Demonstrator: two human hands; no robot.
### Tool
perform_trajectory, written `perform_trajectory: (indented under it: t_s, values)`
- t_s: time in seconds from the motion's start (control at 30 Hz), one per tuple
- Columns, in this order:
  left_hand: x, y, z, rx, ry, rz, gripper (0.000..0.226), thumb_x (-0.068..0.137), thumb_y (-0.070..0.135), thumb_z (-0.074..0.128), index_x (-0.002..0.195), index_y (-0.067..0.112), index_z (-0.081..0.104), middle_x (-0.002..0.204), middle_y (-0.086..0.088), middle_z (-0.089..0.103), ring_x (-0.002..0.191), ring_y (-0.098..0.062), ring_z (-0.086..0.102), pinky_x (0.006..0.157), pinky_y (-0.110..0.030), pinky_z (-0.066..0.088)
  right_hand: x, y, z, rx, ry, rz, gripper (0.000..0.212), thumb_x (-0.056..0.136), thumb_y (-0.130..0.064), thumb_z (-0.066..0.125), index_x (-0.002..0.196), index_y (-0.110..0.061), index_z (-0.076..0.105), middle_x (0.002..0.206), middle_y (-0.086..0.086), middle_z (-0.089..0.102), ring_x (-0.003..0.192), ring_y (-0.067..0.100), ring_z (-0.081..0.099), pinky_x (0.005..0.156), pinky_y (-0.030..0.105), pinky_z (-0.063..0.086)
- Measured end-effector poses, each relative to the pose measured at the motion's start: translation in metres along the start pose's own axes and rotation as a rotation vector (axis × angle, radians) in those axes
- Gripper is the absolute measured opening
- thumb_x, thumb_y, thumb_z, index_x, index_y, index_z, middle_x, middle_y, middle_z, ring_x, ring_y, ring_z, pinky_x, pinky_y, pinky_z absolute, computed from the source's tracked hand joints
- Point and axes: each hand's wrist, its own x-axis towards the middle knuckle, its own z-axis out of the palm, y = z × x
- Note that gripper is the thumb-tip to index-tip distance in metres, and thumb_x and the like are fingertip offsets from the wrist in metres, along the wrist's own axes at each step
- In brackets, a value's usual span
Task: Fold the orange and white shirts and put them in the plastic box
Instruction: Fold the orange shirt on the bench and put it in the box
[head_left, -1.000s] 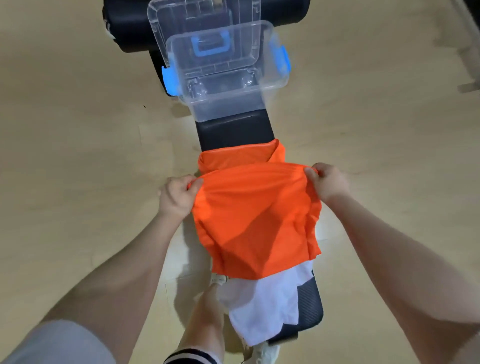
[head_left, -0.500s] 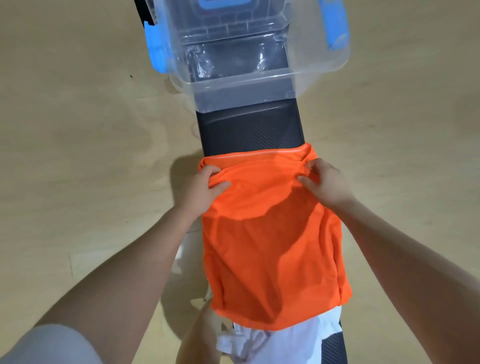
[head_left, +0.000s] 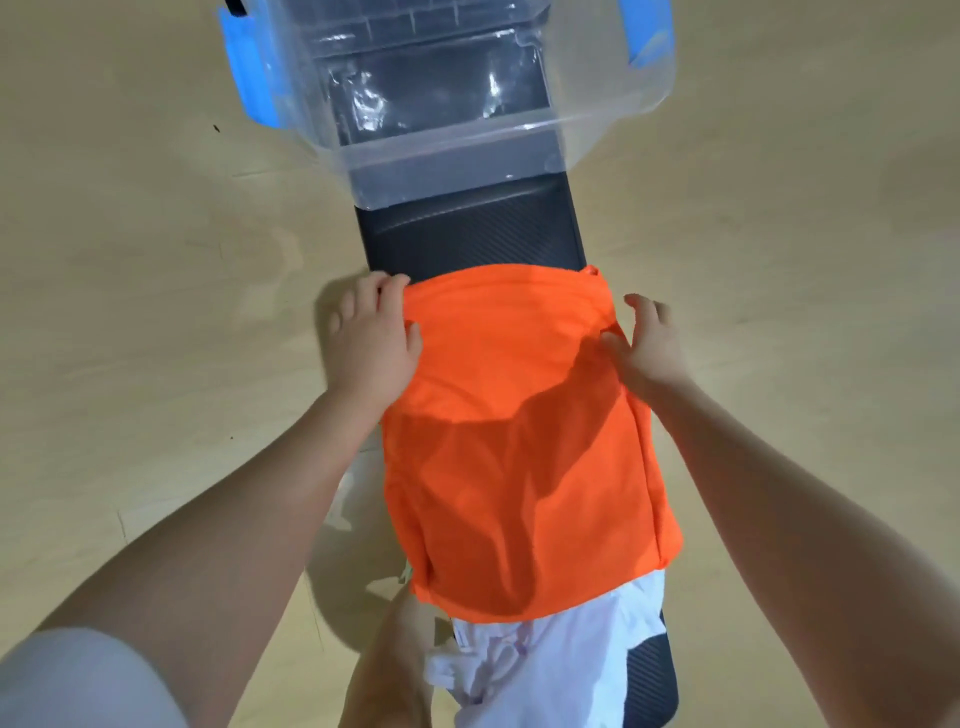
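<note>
A sec ago both hands held the orange shirt up by its edge. Now it's laid flat on the black bench, folded over, w/ the white shirt under it at the near end. L hand rests on the far left corner, fingers straight & close together. R hand is at the right edge, fingers spread apart, not gripping. The box sits open just past the shirt, nothing in it yet. So this fold looks done; prob another fold next, then white.
</note>
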Motion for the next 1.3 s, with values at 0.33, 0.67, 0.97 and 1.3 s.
perform_trajectory:
  t_s: [0.33,0.67,0.97,1.3]
  values:
    - [-0.105,0.106,0.090,0.173,-0.333,0.625,0.051,0.069,0.035,0.057,0.114,0.012,0.064,0.134,-0.009,0.056,0.118,-0.025,0.058,0.087,-0.037,0.052,-0.105,0.127,0.023,0.653,-0.318,0.439,0.035,0.097,-0.041,0.040,0.089,-0.016,0.063,0.081,-0.004,0.062,0.076,0.012,0.056,0.068,0.024,0.042]
    - [-0.169,0.132,0.119,0.156,-0.436,0.369,0.079,0.079,0.054,0.015,0.146,0.013,0.027,0.157,-0.009,0.012,0.145,-0.025,0.014,0.114,-0.033,0.005,-0.162,0.177,0.039,0.850,-0.109,0.297,0.017,0.090,-0.007,0.055,0.077,-0.016,0.063,0.076,0.000,0.063,0.070,0.011,0.058,0.064,0.021,0.049]
    - [-0.169,0.134,0.117,0.214,-0.518,0.296,0.093,0.066,0.064,-0.009,0.148,0.020,-0.011,0.156,0.004,-0.021,0.144,-0.011,-0.016,0.115,-0.029,-0.010,-0.152,0.175,-0.013,0.908,0.146,0.135,0.018,0.089,-0.002,0.053,0.080,-0.010,0.067,0.064,-0.009,0.060,0.055,-0.003,0.049,0.055,0.011,0.038]
    - [-0.169,0.125,0.127,0.269,-0.543,0.353,0.086,0.064,0.070,-0.008,0.131,0.023,-0.034,0.134,0.008,-0.047,0.128,-0.006,-0.038,0.108,-0.033,-0.023,-0.145,0.180,0.012,0.755,0.033,0.310,0.017,0.088,-0.020,0.060,0.100,-0.013,0.050,0.100,0.002,0.052,0.079,0.024,0.062,0.065,0.029,0.051]
